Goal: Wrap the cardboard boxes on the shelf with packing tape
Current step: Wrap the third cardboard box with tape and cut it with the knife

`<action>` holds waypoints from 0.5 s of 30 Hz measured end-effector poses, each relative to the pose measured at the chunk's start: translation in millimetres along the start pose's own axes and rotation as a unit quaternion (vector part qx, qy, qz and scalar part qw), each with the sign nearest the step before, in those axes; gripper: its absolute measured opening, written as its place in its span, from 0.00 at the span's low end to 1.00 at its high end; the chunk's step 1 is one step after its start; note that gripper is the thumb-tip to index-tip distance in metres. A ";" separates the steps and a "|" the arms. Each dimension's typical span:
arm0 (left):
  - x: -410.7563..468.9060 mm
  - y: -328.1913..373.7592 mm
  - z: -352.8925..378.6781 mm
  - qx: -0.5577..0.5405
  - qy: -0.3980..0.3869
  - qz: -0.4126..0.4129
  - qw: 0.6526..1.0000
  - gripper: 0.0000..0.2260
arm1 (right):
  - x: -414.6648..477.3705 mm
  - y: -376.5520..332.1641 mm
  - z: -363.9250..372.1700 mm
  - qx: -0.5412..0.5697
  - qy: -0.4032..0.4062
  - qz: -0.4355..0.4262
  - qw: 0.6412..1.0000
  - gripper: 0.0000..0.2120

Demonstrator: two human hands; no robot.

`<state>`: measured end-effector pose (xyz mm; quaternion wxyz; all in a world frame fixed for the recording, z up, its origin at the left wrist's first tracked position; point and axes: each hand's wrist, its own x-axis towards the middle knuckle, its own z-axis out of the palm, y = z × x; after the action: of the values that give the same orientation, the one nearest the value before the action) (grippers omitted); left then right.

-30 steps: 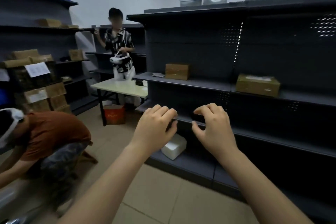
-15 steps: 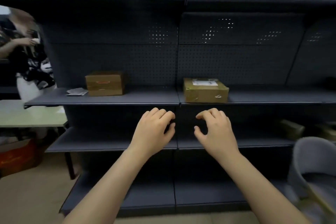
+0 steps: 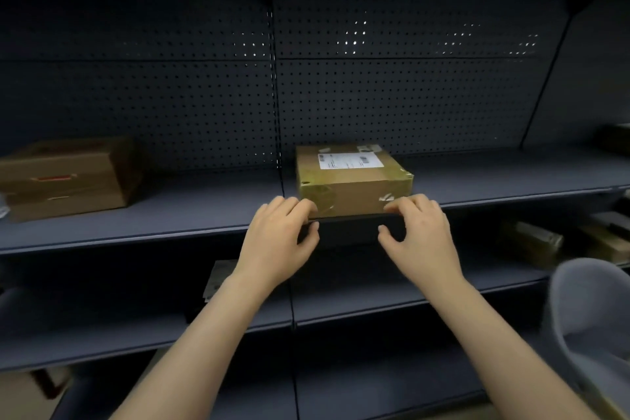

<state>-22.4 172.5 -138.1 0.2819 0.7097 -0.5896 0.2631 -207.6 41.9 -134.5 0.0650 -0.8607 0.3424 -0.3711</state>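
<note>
Grey rounded object [image 3: 589,324]: nearest, at the right edge, beside the right forearm; what it is cannot be told.
Left hand [image 3: 278,244]: held out at the front lip of the middle shelf, fingers loosely bent, thumb spread, gripping nothing; fingertips at the taped box's near left bottom corner, contact unclear.
Right hand [image 3: 422,239]: the same pose at the near right bottom corner, fingers loosely bent, nothing grasped, contact unclear.
Lower shelf [image 3: 375,293]: under the hands; a flat pale sheet [image 3: 218,278] lies left of the left wrist, and blurred brown parcels [image 3: 535,242] lie at the right.
Middle shelf [image 3: 191,211]: bears both cardboard boxes, well apart.
Taped box [image 3: 354,182]: right of the shelf's centre post, at the front edge; it lies flat, long axis left to right, a broad side facing the person. Glossy tape crosses its top and corners; a white label [image 3: 347,160] sits on the far part of the top.
Second box [image 3: 68,177]: far left, blurred, a red mark on its front, turned slightly.
Pegboard panel [image 3: 392,106]: dark, behind both boxes.
</note>
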 end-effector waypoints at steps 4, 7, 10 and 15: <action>42.1 -19.9 51.0 -0.079 -0.003 -0.155 0.985 0.15 | 64.6 46.3 28.2 0.055 0.004 0.045 0.997 0.15; 70.0 -31.0 83.6 -0.165 -0.006 -0.298 0.940 0.29 | 107.6 78.3 46.7 0.099 0.003 0.083 0.992 0.25; 89.3 -39.8 108.7 -0.253 -0.006 -0.401 0.880 0.41 | 142.6 103.4 65.1 0.129 -0.056 0.112 0.984 0.35; 94.1 -48.0 131.9 -0.339 -0.016 -0.459 0.821 0.41 | 162.2 122.9 83.0 0.265 -0.119 0.213 0.933 0.43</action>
<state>46.0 21.0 -168.6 0.5837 0.7618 -0.2518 -0.1250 -138.0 -166.4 -142.6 0.4084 -0.7571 0.3967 -0.3202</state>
